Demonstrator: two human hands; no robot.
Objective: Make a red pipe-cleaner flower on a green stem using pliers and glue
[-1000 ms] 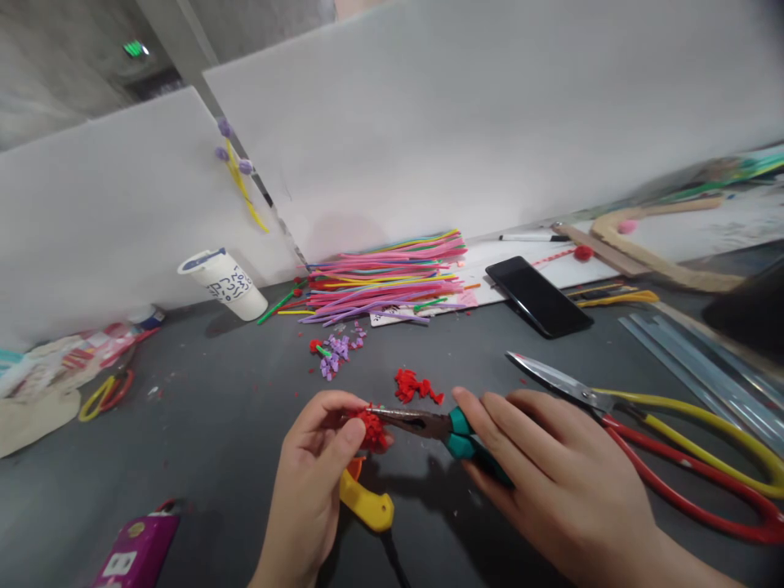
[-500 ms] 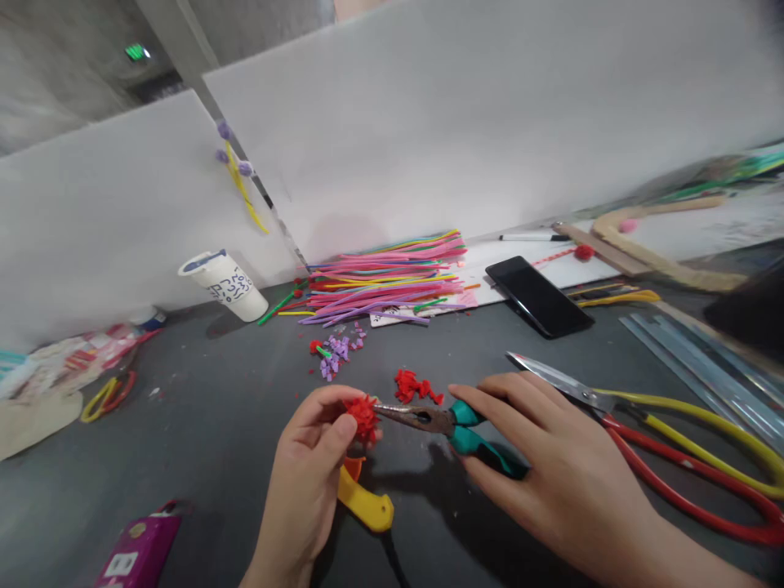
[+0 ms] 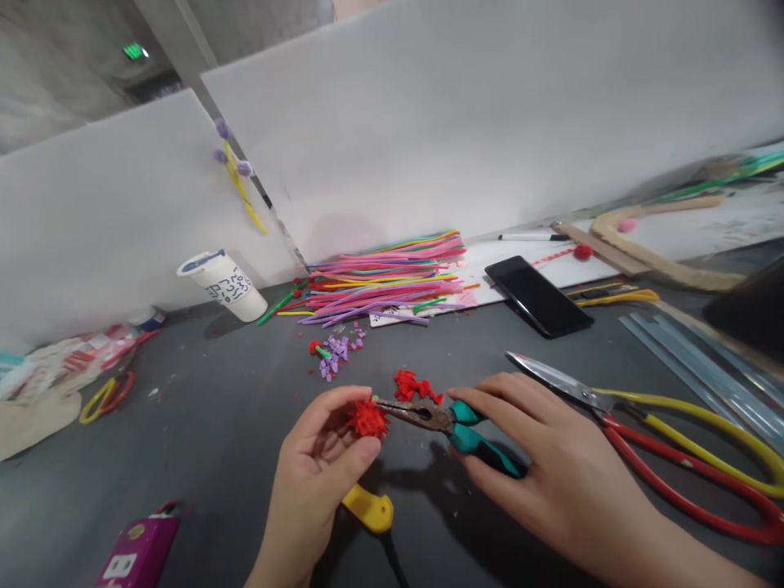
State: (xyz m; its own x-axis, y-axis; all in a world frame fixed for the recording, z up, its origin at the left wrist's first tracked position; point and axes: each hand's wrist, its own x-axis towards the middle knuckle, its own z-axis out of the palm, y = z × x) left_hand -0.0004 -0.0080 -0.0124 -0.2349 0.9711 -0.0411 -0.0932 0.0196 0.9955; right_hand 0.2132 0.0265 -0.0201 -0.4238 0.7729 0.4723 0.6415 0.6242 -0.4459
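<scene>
A spiky red pompom [image 3: 369,418] sits between the thumb and fingers of my left hand [image 3: 324,457]. My right hand [image 3: 539,465] grips the teal handles of a pair of needle-nose pliers [image 3: 432,416]. The plier tips reach the upper edge of the pompom, where a small green bit shows; whether they pinch it, I cannot tell. Just beyond the pliers lies a small heap of red scraps [image 3: 413,385]. Under my left hand, a yellow handle [image 3: 369,508] with a dark cord sticks out, its other end hidden.
Large scissors [image 3: 588,398] with red and yellow handles lie right of my right hand. Purple bits [image 3: 336,353], bundled coloured strips [image 3: 385,282], a phone [image 3: 539,296] and a white cup [image 3: 229,286] stand or lie farther back. A purple box [image 3: 138,551] is at the near left.
My left thumb has moved right along the underside of the pompom. The pompom has turned and shifted slightly right. The pliers have hardly moved.
</scene>
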